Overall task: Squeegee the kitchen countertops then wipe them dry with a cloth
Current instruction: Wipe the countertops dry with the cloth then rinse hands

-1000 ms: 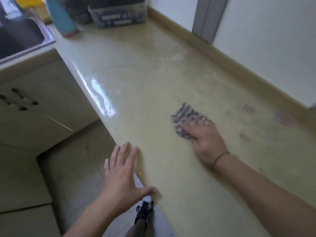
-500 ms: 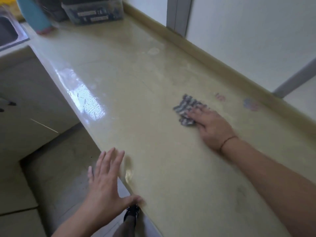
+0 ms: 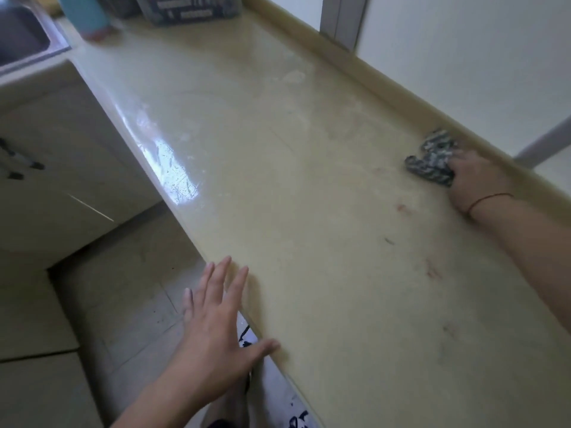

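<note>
A glossy cream countertop (image 3: 278,180) runs from the sink at top left down to the bottom right. My right hand (image 3: 475,177) presses a crumpled dark checked cloth (image 3: 432,159) flat on the counter, close against the raised back edge by the wall. My left hand (image 3: 219,322) rests open at the counter's front edge, fingers spread, thumb on the surface, holding nothing. A wet, shiny patch (image 3: 173,168) gleams near the front edge. Faint reddish marks (image 3: 431,270) dot the surface near my right forearm. No squeegee is in view.
A steel sink (image 3: 24,41) sits at top left. A teal bottle (image 3: 88,17) and a clear plastic box (image 3: 188,9) stand at the counter's far end. Cabinet doors (image 3: 61,168) and a tiled floor (image 3: 129,288) lie below left. A white wall (image 3: 463,57) borders the counter's back.
My right hand has slid the cloth from the middle of the counter away to the back edge by the wall. The left hand has stayed at the front edge.
</note>
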Available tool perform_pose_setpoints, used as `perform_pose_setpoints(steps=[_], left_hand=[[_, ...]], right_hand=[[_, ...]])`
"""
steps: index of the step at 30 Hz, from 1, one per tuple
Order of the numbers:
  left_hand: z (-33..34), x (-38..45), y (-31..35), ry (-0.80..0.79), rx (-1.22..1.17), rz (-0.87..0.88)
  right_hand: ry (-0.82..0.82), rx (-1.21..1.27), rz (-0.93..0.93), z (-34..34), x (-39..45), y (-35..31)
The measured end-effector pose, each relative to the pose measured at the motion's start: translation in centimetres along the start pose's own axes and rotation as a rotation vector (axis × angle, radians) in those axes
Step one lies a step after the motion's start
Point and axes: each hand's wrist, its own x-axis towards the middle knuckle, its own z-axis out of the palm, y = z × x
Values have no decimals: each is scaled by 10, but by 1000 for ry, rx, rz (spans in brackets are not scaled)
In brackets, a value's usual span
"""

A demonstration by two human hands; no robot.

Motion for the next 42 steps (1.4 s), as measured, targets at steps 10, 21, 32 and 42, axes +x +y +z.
perform_pose_setpoints(steps=[10, 21, 32, 42], left_hand=[[22, -16, 24, -23, -68, 56], [35, -28, 46, 14, 72, 405], [62, -35, 63, 9, 68, 407], [76, -51, 75, 98, -150, 809]], right_hand=[[84, 409, -458, 22, -173, -121], [126, 362, -697, 45, -158, -71], [163, 194, 57, 22, -74, 62], [-39, 509, -877, 46, -334, -95]])
